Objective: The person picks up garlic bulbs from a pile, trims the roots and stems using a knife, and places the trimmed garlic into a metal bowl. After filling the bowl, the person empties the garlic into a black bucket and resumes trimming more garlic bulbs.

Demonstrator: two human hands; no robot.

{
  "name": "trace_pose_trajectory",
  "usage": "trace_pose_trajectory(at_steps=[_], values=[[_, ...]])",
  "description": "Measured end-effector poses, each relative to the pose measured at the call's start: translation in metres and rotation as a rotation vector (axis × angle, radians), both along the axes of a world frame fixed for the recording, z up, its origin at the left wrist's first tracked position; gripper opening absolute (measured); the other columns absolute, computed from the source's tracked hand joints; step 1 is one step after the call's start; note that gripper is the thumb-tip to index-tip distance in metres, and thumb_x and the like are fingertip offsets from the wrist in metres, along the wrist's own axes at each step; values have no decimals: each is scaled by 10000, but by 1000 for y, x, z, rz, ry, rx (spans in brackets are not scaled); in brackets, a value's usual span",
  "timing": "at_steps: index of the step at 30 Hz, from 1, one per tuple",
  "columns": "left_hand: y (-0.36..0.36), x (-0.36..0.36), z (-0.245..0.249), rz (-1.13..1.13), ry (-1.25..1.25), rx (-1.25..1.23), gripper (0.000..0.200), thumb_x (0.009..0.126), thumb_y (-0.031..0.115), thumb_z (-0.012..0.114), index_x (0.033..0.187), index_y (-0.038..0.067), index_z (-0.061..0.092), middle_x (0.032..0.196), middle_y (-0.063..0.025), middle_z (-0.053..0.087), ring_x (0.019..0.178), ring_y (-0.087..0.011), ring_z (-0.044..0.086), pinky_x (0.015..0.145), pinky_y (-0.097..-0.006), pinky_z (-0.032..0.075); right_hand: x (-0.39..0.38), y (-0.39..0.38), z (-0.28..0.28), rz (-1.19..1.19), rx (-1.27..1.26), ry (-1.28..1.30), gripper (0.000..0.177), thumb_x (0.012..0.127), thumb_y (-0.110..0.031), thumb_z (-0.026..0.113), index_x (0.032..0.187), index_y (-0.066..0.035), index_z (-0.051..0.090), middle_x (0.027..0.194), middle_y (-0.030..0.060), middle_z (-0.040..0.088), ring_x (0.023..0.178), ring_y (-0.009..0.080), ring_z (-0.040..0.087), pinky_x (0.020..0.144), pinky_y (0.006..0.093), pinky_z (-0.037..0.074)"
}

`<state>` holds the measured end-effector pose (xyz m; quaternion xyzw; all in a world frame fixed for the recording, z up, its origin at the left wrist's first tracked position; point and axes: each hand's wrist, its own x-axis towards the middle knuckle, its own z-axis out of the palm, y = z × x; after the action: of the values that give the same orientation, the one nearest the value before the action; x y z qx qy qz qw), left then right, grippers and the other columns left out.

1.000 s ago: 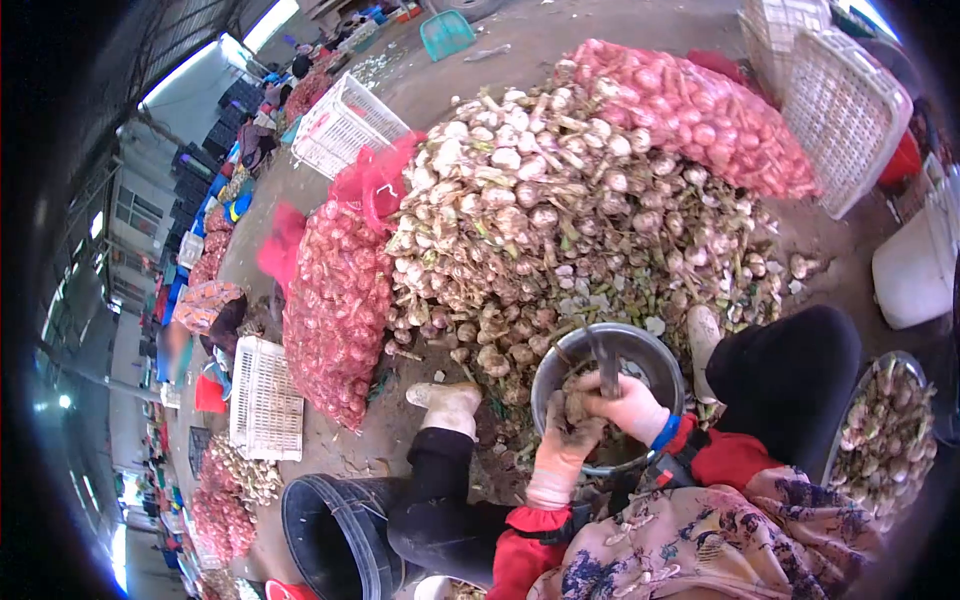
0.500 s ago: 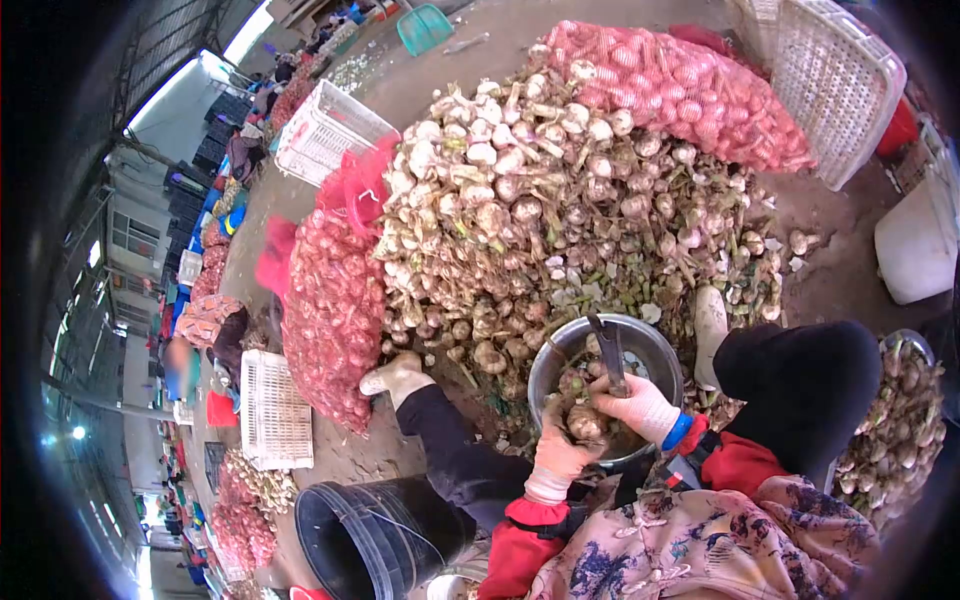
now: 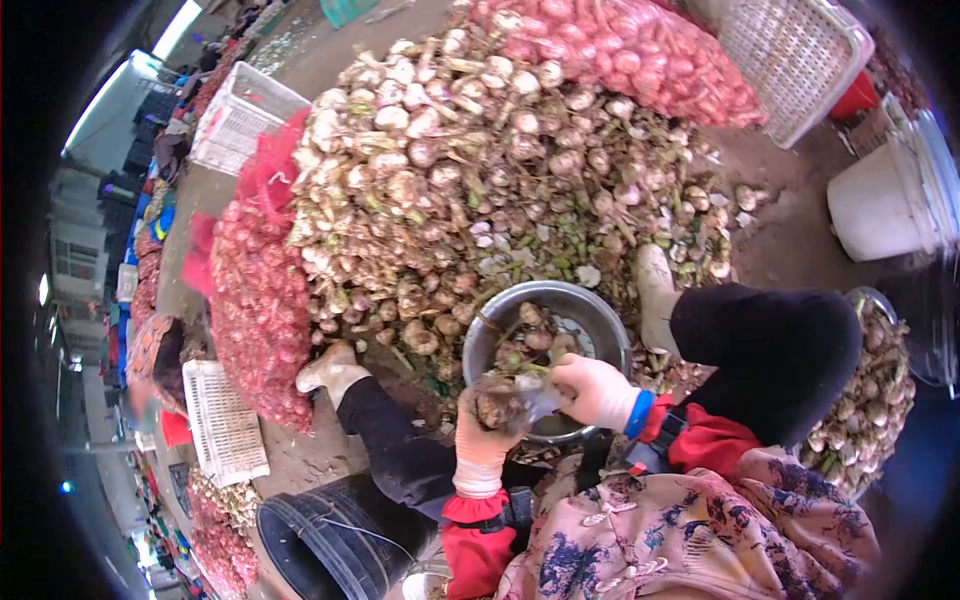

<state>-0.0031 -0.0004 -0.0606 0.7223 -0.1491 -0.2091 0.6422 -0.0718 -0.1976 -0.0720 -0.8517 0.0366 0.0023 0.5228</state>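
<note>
My left hand (image 3: 482, 445), in a light orange glove, wraps round a garlic bulb (image 3: 500, 408) with brownish skin and holds it above the near left rim of a metal basin (image 3: 616, 325). In the gloved fingers of my right hand (image 3: 598, 392) is a knife (image 3: 540, 394). Its blade is smeared by motion and reaches toward the bulb; whether it touches cannot be made out. Several garlic bulbs (image 3: 533, 322) and pale scraps lie inside the basin, partly hidden by my hands.
Beyond the basin spreads a large garlic heap (image 3: 450, 170), flanked by red mesh sacks (image 3: 262, 310) (image 3: 630, 60). A black bucket (image 3: 330, 540) lies tipped at lower left. White crates (image 3: 225, 420), a white bucket (image 3: 880, 205) and a garlic-filled container (image 3: 860, 410) stand around.
The knife has swung from pointing up and away over the basin to pointing left at the bulb. My left hand has turned the bulb. The whole view has shifted, moving the scene leftward and up.
</note>
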Motion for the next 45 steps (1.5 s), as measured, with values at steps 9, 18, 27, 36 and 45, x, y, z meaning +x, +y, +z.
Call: trace_pose_trajectory(at_steps=[9, 18, 27, 36, 45], values=[[-12, -1, 14, 24, 378, -198, 433, 795, -18, 642, 1164, 27, 420, 1103, -150, 567, 960, -232, 608, 808, -381, 555, 6, 8, 16, 211, -215, 182, 317, 667, -86, 637, 984, -93, 629, 975, 135, 597, 914, 346, 605, 772, 434, 494], [-30, -18, 19, 112, 277, -149, 475, 730, 14, 723, 1117, 47, 450, 977, -64, 570, 871, -156, 586, 775, -302, 513, 7, 3, 11, 205, -306, 202, 289, 659, -88, 637, 948, -93, 637, 963, 155, 595, 897, 369, 608, 785, 438, 497], [-34, -31, 47, 241, -66, -52, 596, 694, -33, 690, 1213, 28, 404, 1003, -80, 547, 870, -160, 558, 777, -267, 485, 14, -32, -69, -756, 103, 9, 186, 687, -21, 623, 873, -24, 607, 816, 122, 608, 766, 244, 593, 730, 322, 480], [-34, -9, 41, 234, 528, -833, 265, 809, 294, 681, 962, 141, 528, 907, -6, 558, 873, -186, 563, 844, -425, 475, 0, 8, -4, -76, 67, -232, 231, 674, -76, 649, 896, -68, 587, 877, 134, 536, 832, 354, 562, 708, 418, 474], [-61, -5, 52, 197, 756, -952, 193, 722, 40, 580, 912, 14, 559, 921, -110, 611, 856, -255, 601, 818, -445, 531, 7, -1, -83, -500, 535, 370, 277, 707, -65, 635, 979, -15, 612, 889, 125, 660, 822, 240, 632, 748, 327, 496]])
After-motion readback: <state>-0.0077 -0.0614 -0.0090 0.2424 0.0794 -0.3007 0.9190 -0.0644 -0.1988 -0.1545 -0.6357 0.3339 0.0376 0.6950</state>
